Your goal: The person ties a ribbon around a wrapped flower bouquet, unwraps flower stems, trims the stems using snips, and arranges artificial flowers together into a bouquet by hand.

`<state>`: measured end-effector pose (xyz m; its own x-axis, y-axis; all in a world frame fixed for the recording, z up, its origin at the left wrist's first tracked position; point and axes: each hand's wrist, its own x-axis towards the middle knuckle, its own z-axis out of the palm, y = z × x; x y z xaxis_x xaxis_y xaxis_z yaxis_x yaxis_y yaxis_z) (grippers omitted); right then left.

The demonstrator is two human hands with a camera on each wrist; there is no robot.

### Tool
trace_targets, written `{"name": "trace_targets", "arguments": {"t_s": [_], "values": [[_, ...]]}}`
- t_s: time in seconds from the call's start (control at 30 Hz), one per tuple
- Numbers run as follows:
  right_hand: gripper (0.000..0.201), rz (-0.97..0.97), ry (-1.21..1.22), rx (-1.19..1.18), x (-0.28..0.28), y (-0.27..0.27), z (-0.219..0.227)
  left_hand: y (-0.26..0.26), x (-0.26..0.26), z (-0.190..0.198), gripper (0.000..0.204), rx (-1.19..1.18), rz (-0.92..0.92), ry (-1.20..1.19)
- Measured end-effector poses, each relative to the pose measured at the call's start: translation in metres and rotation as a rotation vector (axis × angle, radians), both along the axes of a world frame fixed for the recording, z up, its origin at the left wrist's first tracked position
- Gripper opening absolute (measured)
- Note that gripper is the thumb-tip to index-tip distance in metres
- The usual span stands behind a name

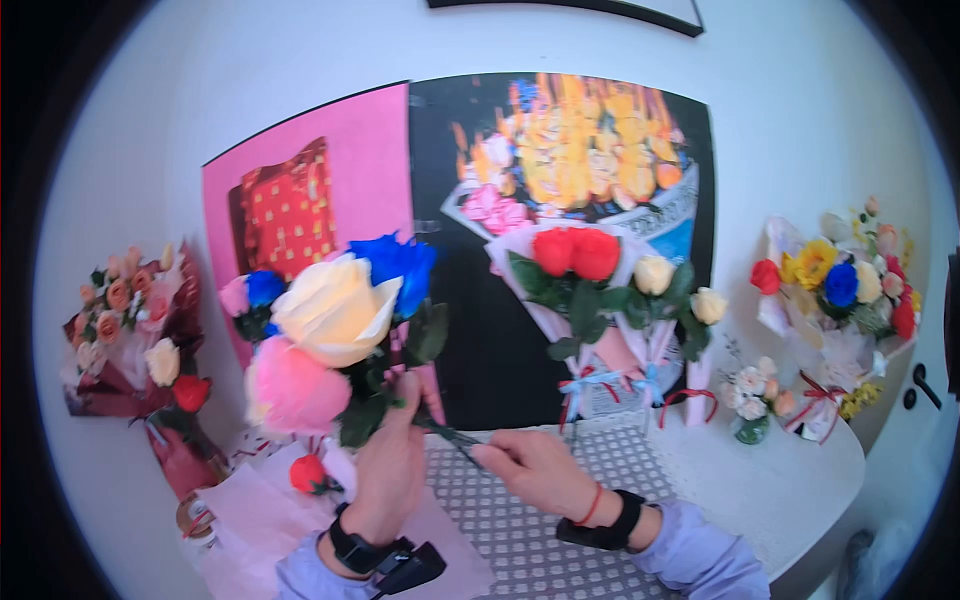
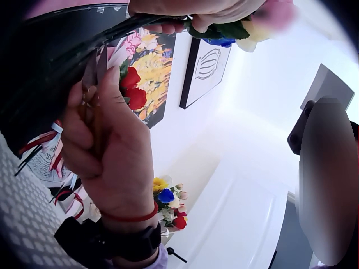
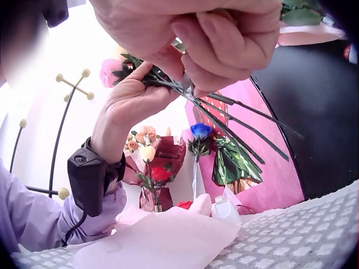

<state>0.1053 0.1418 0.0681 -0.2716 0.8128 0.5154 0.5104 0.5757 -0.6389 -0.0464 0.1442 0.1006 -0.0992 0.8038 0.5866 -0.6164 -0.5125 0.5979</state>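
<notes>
In the head view my left hand (image 1: 392,465) grips the stems (image 1: 452,436) of a rose bunch just below the blooms. The bunch has a large cream rose (image 1: 335,310), a pink rose (image 1: 295,388) and a blue rose (image 1: 402,270), with dark green leaves. My right hand (image 1: 545,478) is at the stems, lower down the bunch. The left wrist view shows its fingers curled round scissors (image 2: 101,64) with grey blades and yellowish handles, the blades close to the dark stems. In the right wrist view the stem ends (image 3: 247,147) fan out past that hand.
Pink wrapping paper (image 1: 262,500) and a red rose (image 1: 308,474) lie at the left on the patterned tablecloth (image 1: 590,530). Wrapped bouquets (image 1: 590,300) stand against the poster (image 1: 480,370). More bouquets stand at the far left and right, beside a small glass vase (image 1: 750,431).
</notes>
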Motion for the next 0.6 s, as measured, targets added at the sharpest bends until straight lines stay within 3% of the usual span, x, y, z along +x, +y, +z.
{"name": "trace_targets", "arguments": {"t_s": [0.17,0.27,0.6], "values": [[0.035,0.040,0.039,0.037,0.000,0.002,-0.003,-0.006,-0.003,0.006,0.014,0.120,0.032,0.060],[0.034,0.107,0.098,0.053,-0.002,0.002,-0.006,-0.005,-0.010,0.012,0.021,0.016,-0.095,-0.028],[0.035,0.110,0.125,0.062,-0.001,0.006,-0.010,0.006,-0.015,0.010,0.023,-0.047,-0.152,-0.048]]}}
